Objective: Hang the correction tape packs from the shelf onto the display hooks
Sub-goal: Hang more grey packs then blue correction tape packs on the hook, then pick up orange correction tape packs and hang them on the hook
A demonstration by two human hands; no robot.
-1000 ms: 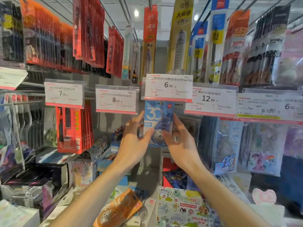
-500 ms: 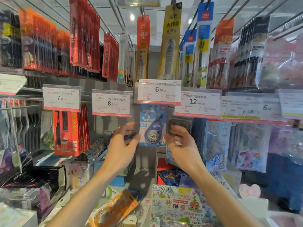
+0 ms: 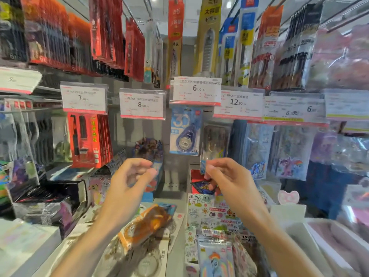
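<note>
Fingers loosely curled on your left hand (image 3: 127, 182) and right hand (image 3: 225, 180), holding nothing, because the blue correction tape pack (image 3: 185, 130) hangs on its hook beneath the 6.00 price tag (image 3: 196, 90).

bright overhead store light | motion blur throughout | wide-angle bending at edges

- The hook carrying the blue correction tape pack (image 3: 185, 130) is hidden behind the 6.00 price tag (image 3: 196, 90), which also covers the pack's top edge.
- Small print on the price tags is too blurred to read.
- The orange pack (image 3: 144, 224) on the shelf is smeared; its label is illegible.
- Both forearms run off the bottom edge.
</note>
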